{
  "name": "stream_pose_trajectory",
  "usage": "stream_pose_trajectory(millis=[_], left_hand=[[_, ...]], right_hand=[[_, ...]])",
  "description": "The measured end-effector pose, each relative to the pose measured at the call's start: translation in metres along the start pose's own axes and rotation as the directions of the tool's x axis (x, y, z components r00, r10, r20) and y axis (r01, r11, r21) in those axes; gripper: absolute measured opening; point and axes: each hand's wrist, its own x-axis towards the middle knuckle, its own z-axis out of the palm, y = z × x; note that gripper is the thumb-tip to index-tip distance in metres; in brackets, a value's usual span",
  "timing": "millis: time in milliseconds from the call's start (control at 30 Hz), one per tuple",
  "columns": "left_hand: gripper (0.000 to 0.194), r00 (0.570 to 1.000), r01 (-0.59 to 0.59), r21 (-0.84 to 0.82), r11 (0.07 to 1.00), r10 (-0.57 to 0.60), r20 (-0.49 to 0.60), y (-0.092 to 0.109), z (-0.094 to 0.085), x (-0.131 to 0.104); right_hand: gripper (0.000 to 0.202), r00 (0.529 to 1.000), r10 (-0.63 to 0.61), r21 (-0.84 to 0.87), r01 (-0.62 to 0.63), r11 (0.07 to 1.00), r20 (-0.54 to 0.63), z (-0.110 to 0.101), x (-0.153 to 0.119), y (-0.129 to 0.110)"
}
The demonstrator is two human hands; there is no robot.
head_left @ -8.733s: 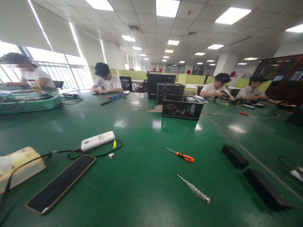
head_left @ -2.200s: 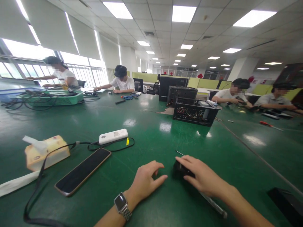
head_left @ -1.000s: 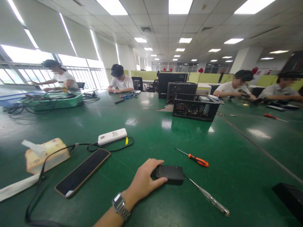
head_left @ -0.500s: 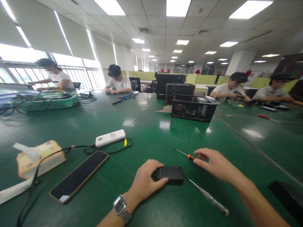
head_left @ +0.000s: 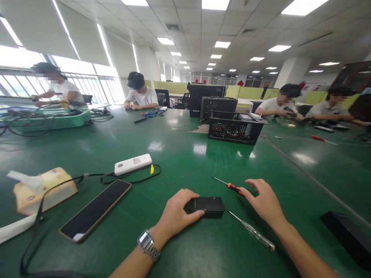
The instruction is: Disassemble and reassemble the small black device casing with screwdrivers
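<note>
My left hand (head_left: 175,212), a metal watch (head_left: 147,243) on its wrist, grips the left end of a small black rectangular box (head_left: 213,206) on the green table. Its fingers lie along the far side and the thumb along the near side. My right hand (head_left: 266,200) is open, thumb and fingers apart, by the handle end of an orange-and-black screwdriver (head_left: 234,187). The thumb tip is at that handle; whether it touches, I cannot tell. A second screwdriver with a clear handle (head_left: 257,234) lies right of the box, its tip by the box's corner.
Left on the table (head_left: 174,166) are a phone (head_left: 97,210), a white power bank (head_left: 133,164) with a black cable, and a tissue pack (head_left: 46,191). A black object (head_left: 348,235) lies far right. Ahead stands an open computer case (head_left: 234,129). Several people sit around the table.
My right hand has drawn slightly up and right relative to the orange-and-black screwdriver, its fingers no longer over the handle. My left hand keeps its hold on the box. The view has shifted slightly.
</note>
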Motion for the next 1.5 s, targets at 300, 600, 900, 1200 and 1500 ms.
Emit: stream_pose_trajectory(millis=[300, 600, 900, 1200, 1500], left_hand=[[0.031, 1.000, 0.011, -0.006, 1.000, -0.011, 0.022, -0.001, 0.001, 0.002], [0.032, 0.998, -0.019, -0.007, 1.000, 0.019, 0.057, -0.006, 0.000, 0.005], [0.033, 0.996, -0.044, 0.007, 0.999, 0.044, 0.076, -0.007, 0.000, 0.007], [0.034, 0.997, -0.036, -0.023, 0.999, 0.038, 0.065, -0.009, 0.004, 0.009], [0.032, 0.996, -0.038, 0.010, 0.999, 0.037, 0.077, -0.007, 0.005, 0.017]], right_hand=[[0.050, 0.975, 0.036, -0.044, -0.027, 0.999, 0.221, 0.017, -0.004, 0.019], [0.044, 0.971, 0.045, 0.009, -0.048, 0.999, 0.236, 0.016, 0.001, 0.025], [0.034, 0.978, 0.008, 0.098, -0.029, 0.995, 0.207, 0.016, 0.000, 0.023], [0.028, 0.952, 0.296, 0.721, -0.147, 0.678, -0.084, -0.019, 0.023, -0.007], [0.024, 0.982, 0.170, 0.797, -0.042, 0.603, -0.077, -0.082, 0.068, -0.082]])
